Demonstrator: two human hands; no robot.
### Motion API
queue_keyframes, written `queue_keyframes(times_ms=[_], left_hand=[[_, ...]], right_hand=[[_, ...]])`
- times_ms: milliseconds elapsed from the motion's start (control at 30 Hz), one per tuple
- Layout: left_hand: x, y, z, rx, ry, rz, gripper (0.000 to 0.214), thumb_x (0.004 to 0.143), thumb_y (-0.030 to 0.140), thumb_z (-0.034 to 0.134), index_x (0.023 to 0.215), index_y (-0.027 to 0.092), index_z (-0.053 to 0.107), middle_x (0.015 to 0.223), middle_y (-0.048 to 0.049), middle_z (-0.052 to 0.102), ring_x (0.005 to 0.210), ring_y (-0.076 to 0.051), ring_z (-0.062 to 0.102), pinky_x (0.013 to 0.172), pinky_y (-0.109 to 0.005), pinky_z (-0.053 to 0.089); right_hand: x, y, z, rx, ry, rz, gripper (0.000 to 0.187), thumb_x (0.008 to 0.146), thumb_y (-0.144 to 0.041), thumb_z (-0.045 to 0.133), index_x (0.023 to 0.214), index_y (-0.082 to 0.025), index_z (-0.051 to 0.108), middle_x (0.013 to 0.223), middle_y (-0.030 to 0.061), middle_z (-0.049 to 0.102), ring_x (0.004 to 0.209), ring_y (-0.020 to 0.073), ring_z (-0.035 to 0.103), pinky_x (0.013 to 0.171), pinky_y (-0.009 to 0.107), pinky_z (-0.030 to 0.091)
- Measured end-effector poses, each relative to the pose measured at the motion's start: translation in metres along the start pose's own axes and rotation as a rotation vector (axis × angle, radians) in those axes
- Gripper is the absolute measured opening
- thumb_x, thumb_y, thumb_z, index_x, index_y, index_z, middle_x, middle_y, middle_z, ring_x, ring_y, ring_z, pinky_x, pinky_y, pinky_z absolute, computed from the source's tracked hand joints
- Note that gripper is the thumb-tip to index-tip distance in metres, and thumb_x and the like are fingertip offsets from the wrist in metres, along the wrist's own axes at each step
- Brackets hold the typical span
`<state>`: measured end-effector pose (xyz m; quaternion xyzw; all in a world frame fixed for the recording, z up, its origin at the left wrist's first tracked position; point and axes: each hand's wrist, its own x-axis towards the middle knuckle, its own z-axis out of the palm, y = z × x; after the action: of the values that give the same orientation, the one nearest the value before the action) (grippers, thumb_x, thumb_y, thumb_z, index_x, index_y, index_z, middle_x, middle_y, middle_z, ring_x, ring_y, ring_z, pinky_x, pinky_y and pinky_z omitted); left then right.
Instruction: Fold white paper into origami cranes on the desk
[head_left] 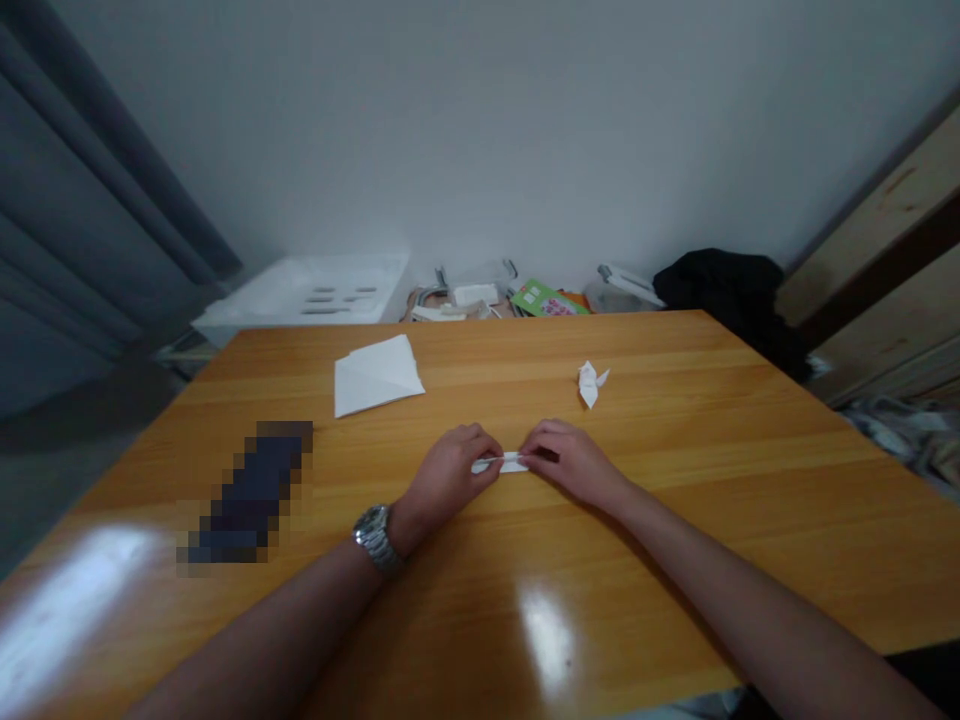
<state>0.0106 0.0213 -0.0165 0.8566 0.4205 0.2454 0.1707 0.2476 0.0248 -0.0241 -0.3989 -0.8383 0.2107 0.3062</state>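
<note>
A small folded strip of white paper (513,463) lies at the middle of the wooden table, between my two hands. My left hand (459,468), with a metal watch (377,535) on its wrist, pinches the strip's left end between thumb and fingers. At the other end, my right hand (564,458) pinches the paper's upper right edge. Fingertips cover both ends of the strip. Beyond my right hand stands a folded white paper figure (590,384) with pointed tips. Farther left are white paper sheets (379,375), slightly fanned and creased.
A blurred-out dark flat object (251,495) lies on the table's (720,440) left side. Past the far edge are a white plastic tray (315,285), a green booklet (547,299), assorted clutter and a black cloth bundle (720,285). A grey curtain (97,200) hangs at left.
</note>
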Motion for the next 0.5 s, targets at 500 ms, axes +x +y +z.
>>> queue_keyframes(times_ms=[500], left_hand=[[0.0015,0.0013,-0.0018,-0.030,-0.022,0.000,0.013,0.097,0.027,0.061,0.093,0.020,0.071,0.094,-0.0041,0.068,0.090,-0.020,0.062,0.081,-0.031,0.047]], right_hand=[[0.0013,-0.0070,0.0012,0.026,0.005,0.023,0.009,0.093,-0.026,0.069,0.087,-0.019,0.071,0.088,0.0057,0.066,0.085,0.0197,0.060,0.076,0.032,0.048]])
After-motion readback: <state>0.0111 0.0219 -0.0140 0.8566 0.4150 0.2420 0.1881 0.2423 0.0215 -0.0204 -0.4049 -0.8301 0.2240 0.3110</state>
